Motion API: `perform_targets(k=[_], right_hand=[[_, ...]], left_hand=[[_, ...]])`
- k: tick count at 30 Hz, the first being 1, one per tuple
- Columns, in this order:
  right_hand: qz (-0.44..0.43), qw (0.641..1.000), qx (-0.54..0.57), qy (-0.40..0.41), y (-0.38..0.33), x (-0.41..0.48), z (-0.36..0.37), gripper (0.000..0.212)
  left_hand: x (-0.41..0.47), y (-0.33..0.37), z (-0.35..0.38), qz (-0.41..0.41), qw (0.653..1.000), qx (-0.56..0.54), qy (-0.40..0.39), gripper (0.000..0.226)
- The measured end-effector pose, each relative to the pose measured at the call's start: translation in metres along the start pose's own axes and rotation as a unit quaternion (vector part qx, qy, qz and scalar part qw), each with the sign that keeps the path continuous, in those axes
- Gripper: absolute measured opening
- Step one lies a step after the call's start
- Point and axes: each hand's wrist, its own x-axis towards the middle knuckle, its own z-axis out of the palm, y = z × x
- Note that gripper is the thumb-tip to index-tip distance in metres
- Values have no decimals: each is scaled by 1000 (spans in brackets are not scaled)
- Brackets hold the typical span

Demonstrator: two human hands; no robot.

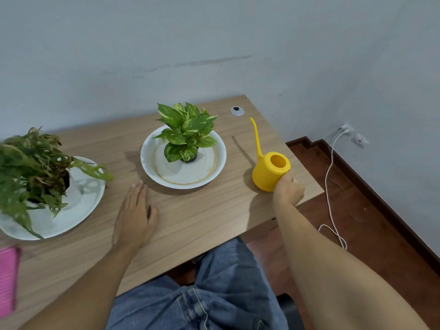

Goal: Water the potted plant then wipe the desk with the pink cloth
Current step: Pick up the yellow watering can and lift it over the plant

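A small green-and-yellow potted plant [188,134] stands in a white dish [147,160] at the middle of the wooden desk [195,215]. To its right a yellow watering can [269,172] with a long thin spout rests on the desk near the right edge. My right hand [288,190] is closed around the can's near side. My left hand [135,215] lies flat on the desk, palm down, just in front of the dish. A pink cloth [8,279] lies at the far left edge of the view, partly cut off.
A second, larger droopy plant [31,167] sits on a white plate [78,208] at the left. A round cable grommet [237,111] is at the desk's back. The wall runs behind. A white cable [329,186] trails over the floor on the right. My knees sit under the desk's front edge.
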Motion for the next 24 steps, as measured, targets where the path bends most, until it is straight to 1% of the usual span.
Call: perform_targets(k=[2, 6, 9, 13, 20, 24], right_hand=[[3, 1000, 0, -8, -6, 0, -1, 54], [-19, 999, 9, -45, -19, 2, 0, 42], [-53, 998, 9, -44, -33, 4, 1, 47], [-93, 994, 22, -53, -63, 4, -1, 49], [-169, 983, -17, -66, -117, 0, -8, 50], [-232, 966, -67, -89, -140, -2, -14, 50]], left_hand=[[0, 0, 1, 0, 1000, 2, 2, 69], [0, -1, 2, -1, 1000, 11, 6, 70], [0, -2, 2, -3, 1000, 20, 13, 71], [2, -9, 8, 1, 999, 44, 17, 75], [0, -16, 17, 12, 996, 78, 38, 80], [-4, -18, 21, 16, 993, 114, 24, 82]])
